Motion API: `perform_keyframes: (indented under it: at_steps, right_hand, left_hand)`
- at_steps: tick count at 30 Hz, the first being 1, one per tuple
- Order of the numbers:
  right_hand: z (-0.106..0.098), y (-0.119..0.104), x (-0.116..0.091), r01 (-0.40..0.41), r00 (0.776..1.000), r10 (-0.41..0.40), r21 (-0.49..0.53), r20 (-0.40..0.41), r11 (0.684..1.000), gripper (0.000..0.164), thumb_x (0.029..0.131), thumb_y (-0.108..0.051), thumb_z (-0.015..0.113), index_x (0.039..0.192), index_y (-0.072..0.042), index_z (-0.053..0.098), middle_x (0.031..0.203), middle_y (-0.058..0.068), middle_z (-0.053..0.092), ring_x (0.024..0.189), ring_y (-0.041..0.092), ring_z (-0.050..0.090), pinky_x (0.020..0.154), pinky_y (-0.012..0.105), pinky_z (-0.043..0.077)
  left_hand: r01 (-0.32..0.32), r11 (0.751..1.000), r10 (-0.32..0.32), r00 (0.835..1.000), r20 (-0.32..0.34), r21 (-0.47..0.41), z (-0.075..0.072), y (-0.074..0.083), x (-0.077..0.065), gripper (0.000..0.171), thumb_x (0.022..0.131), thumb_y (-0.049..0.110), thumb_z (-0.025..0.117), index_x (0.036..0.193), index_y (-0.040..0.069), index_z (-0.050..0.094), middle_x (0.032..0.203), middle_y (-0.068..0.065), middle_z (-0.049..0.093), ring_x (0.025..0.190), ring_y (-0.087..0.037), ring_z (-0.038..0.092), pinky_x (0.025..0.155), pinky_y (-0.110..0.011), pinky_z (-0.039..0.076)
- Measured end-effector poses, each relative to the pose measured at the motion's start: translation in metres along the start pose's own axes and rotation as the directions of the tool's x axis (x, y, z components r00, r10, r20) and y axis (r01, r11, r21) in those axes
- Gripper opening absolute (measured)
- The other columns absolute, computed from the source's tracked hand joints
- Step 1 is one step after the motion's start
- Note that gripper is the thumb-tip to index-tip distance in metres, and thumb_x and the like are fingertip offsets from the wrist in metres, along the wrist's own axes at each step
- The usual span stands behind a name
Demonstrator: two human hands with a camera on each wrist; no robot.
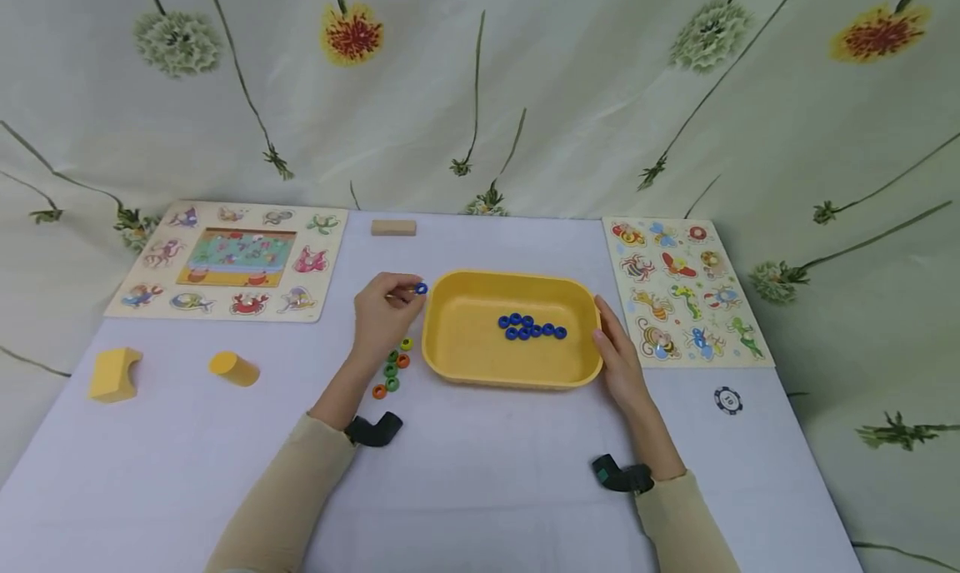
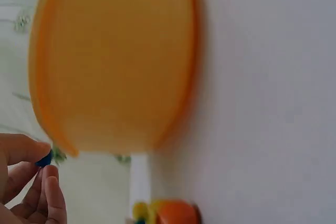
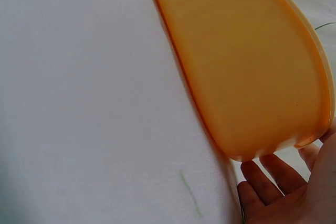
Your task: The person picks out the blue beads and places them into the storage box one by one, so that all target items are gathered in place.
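Note:
My left hand point(image 1: 385, 313) pinches a small blue ring bead point(image 1: 422, 289) between thumb and fingertips, just off the left end of a yellow tray point(image 1: 465, 365). In the left wrist view the blue bead point(image 2: 44, 159) is partly hidden by the fingers. Several blue beads point(image 1: 524, 333) lie together inside the tray, right of its middle. My right hand point(image 1: 622, 361) rests against the tray's right end, and in the right wrist view its fingertips touch the outer wall. Several green, orange and yellow beads point(image 1: 392, 371) lie on the table beside my left wrist.
An animal puzzle board point(image 1: 332, 265) lies at the back left, another point(image 1: 630, 265) at the right. A wooden block point(image 1: 393, 228) sits behind the tray. Further left are a yellow arch block point(image 1: 112, 375) and a yellow cylinder point(image 1: 234, 368). A round chip point(image 1: 728, 401) lies at right.

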State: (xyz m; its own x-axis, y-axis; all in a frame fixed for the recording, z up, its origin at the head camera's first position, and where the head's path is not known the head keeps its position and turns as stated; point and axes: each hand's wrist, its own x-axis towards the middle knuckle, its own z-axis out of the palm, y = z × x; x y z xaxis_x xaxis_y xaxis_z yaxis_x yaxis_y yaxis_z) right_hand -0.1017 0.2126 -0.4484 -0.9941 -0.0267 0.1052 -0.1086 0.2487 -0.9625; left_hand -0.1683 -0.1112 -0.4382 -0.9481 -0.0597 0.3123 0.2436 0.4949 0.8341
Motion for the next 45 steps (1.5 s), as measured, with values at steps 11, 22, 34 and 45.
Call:
perform_keyframes:
  at_steps: [11,22,34,45]
  right_hand:
    - [0.000,0.001,0.001,0.020,1.000,-0.020,0.009,0.008,1.000,0.047,0.094,-0.008,0.035,0.140,-0.008,0.024,0.146,0.007,0.024,0.134,0.022,0.020,0.100,0.011,0.024]
    - [0.001,0.003,-0.001,-0.019,1.000,0.019,-0.009,-0.009,1.000,0.047,0.094,-0.010,0.036,0.140,-0.011,0.026,0.145,0.004,0.025,0.134,0.021,0.021,0.107,0.043,0.019]
    - [-0.001,0.002,0.001,-0.016,1.000,0.016,-0.009,-0.007,1.000,0.047,0.095,-0.011,0.035,0.140,-0.012,0.025,0.146,0.004,0.025,0.134,0.022,0.020,0.106,0.045,0.019]
    - [0.000,0.003,0.000,-0.029,0.999,0.029,-0.014,-0.016,0.999,0.046,0.095,-0.011,0.035,0.140,-0.014,0.027,0.145,0.000,0.026,0.133,0.018,0.022,0.107,0.042,0.019]
  left_hand:
    - [-0.143,0.954,-0.019,0.849,0.528,0.264,0.069,0.039,0.018,0.014,0.070,0.002,0.062,0.082,0.009,0.066,0.073,0.001,0.059,0.067,-0.012,0.053,0.061,-0.023,0.044]
    - [-0.088,0.960,-0.090,0.800,0.593,0.264,0.070,0.043,0.007,0.023,0.073,0.010,0.066,0.096,0.007,0.063,0.082,-0.002,0.059,0.074,-0.014,0.051,0.066,-0.024,0.044]
    - [-0.070,0.997,0.071,0.996,-0.049,0.013,-0.007,-0.007,0.003,0.021,0.074,0.012,0.069,0.094,0.007,0.065,0.085,-0.003,0.060,0.072,-0.011,0.055,0.059,-0.011,0.044]
    - [-0.019,0.998,0.022,0.998,-0.052,0.062,-0.008,-0.063,-0.005,0.028,0.074,0.020,0.071,0.099,0.010,0.065,0.085,-0.003,0.059,0.072,-0.010,0.053,0.059,-0.010,0.043]
